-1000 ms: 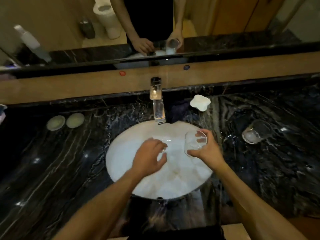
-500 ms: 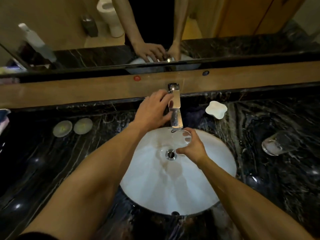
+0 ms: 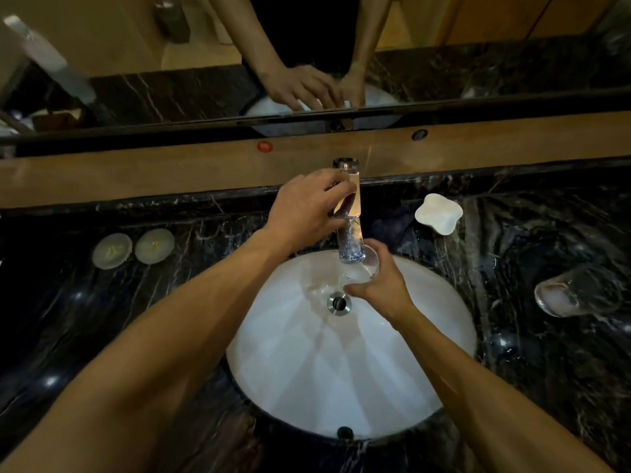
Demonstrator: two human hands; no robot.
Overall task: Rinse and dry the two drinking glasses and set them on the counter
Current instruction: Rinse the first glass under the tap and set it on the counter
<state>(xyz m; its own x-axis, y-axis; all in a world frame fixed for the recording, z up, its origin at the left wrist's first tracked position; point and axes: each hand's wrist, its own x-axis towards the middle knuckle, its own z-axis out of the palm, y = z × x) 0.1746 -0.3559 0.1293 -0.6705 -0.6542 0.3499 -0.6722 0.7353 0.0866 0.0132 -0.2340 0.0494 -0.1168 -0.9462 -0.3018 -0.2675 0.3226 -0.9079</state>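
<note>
My right hand [image 3: 380, 285] grips a clear drinking glass [image 3: 363, 268] under the spout of the chrome faucet [image 3: 348, 213], over the white sink basin [image 3: 341, 363]. Water runs from the spout into the glass and spreads toward the drain [image 3: 339, 303]. My left hand [image 3: 304, 209] has its fingers curled round the faucet's top lever. A second clear glass [image 3: 577, 291] lies on its side on the dark marble counter [image 3: 102, 319], right of the basin.
A white flower-shaped soap dish [image 3: 438, 213] sits right of the faucet. Two round pale coasters [image 3: 133, 249] lie at the left. A wooden ledge [image 3: 136, 172] and a mirror run along the back, reflecting a person's arms.
My left hand went from over the basin up to the faucet lever and took hold of it. My right hand brought the glass under the spout, and water now flows.
</note>
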